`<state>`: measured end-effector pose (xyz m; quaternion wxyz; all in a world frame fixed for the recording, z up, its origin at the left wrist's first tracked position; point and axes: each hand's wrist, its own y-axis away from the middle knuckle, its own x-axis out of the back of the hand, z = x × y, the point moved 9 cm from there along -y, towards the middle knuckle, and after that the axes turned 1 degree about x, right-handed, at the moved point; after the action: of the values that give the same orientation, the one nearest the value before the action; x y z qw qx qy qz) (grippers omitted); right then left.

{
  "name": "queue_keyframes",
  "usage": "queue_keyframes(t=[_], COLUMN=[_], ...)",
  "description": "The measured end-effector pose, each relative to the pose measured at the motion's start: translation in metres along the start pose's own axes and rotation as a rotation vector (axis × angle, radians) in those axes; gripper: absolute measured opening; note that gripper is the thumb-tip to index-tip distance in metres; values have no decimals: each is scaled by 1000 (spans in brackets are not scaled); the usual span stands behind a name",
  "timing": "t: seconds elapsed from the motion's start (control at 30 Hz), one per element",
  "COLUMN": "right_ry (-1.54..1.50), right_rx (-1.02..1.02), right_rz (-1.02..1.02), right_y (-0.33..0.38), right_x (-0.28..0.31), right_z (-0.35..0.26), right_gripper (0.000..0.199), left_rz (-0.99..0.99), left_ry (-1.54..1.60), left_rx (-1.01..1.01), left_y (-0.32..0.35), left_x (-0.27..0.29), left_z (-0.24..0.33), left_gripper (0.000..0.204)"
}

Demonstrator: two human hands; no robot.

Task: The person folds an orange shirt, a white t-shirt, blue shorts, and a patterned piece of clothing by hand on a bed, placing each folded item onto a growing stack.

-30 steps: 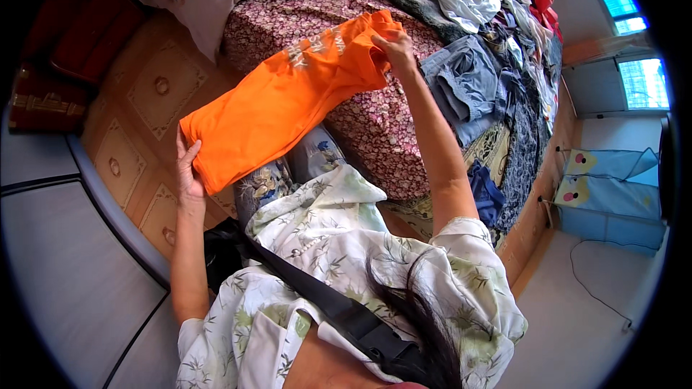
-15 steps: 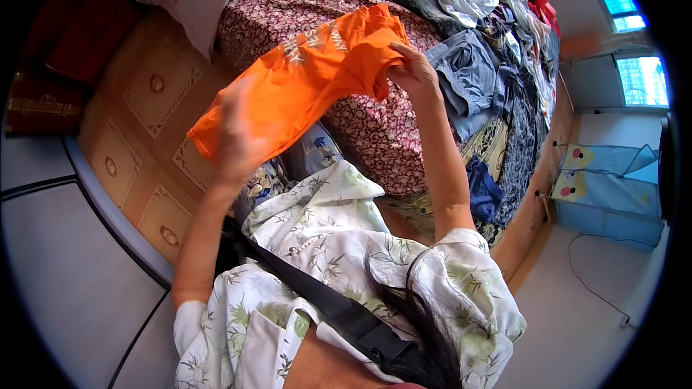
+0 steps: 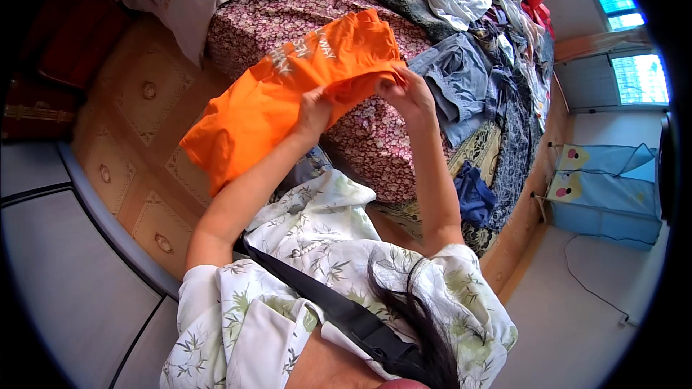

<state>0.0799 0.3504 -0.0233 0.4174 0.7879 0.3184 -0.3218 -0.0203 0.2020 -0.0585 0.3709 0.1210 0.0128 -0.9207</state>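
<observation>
Orange shirt (image 3: 288,94): held up in the air over the edge of a bed (image 3: 375,144) with a floral cover. Left hand (image 3: 313,112): fingers closed on the shirt's lower fold. Right hand (image 3: 404,90): fingers pinched shut on the shirt's edge, close beside the left. Loose clothes (image 3: 461,86) heaped on the bed beyond.
</observation>
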Motion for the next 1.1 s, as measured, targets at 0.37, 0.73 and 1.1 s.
queue_keyframes(t=[0.37, 0.73, 1.1], right_ry=[1602, 2302, 2169], right_rx=[968, 1026, 1069], right_rz=[388, -237, 236], right_y=[-40, -27, -118], right_x=[-54, -59, -106], right_z=[-24, 105, 86], right_gripper=[41, 68, 66], left_rz=[119, 630, 350], left_ry=[568, -376, 553], left_rx=[496, 176, 550], left_y=[-8, 140, 151], left_x=[27, 270, 260], left_z=[-29, 68, -1], left_gripper=[22, 73, 47])
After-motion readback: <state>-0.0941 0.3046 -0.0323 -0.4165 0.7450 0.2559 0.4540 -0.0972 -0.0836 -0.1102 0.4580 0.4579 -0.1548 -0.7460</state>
